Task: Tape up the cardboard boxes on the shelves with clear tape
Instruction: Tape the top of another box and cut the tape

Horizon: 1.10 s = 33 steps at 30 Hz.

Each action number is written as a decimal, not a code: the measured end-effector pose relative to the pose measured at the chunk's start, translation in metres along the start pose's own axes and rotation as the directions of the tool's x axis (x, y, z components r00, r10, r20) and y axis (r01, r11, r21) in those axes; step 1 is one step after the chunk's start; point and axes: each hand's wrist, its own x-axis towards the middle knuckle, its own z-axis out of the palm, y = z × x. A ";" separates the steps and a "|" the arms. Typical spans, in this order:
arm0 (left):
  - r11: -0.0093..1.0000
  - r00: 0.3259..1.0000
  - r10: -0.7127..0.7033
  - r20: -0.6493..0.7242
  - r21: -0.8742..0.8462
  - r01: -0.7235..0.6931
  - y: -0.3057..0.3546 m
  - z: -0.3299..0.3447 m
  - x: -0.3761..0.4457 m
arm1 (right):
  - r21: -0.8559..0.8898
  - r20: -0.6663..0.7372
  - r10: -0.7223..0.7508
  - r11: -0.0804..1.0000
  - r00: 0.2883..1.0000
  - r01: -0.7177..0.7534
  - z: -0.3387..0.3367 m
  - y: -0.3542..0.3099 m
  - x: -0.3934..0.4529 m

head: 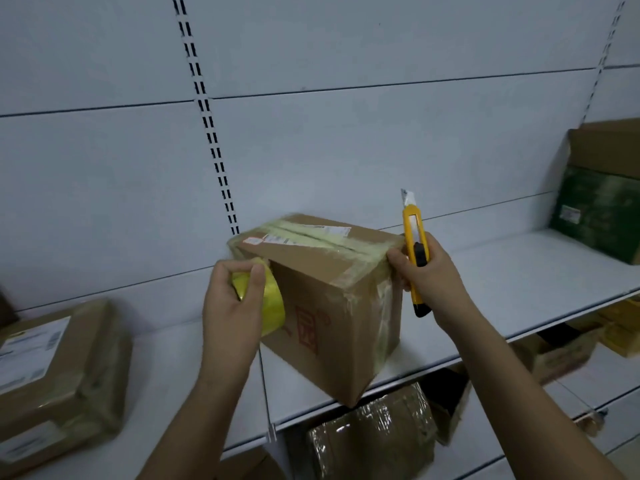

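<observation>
A labelled cardboard box [59, 372] lay at the far left of the white shelf [502, 271], and the left hand [230, 306] had its grip curled round a yellowish tape roll [268, 303] held against the near left corner of the middle box [332, 299], which stood on the shelf with tape already along its top seam. The right hand [433, 282] gripped a yellow utility knife [417, 258], blade up, thumb touching the box's right top edge. A green box [599, 213] stood far right.

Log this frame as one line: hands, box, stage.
left hand: grips yellowish tape roll | right hand: holds yellow utility knife, blade up | brown cardboard box: on shelf, top seam taped | stage: taping
</observation>
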 end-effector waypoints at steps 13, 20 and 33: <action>0.995 0.943 0.083 0.322 0.020 -0.095 0.044 -0.067 0.031 | -0.015 -0.247 -0.159 0.987 0.956 0.161 0.016 -0.052 -0.056; 0.948 0.755 0.060 0.653 0.200 -0.248 0.113 -0.045 -0.007 | 0.242 0.350 -0.232 0.958 0.908 0.152 0.036 -0.131 -0.075; 0.812 0.758 -0.314 0.571 0.576 -0.098 0.169 0.002 -0.056 | 0.152 0.270 -0.246 0.966 0.931 0.211 -0.009 -0.124 -0.087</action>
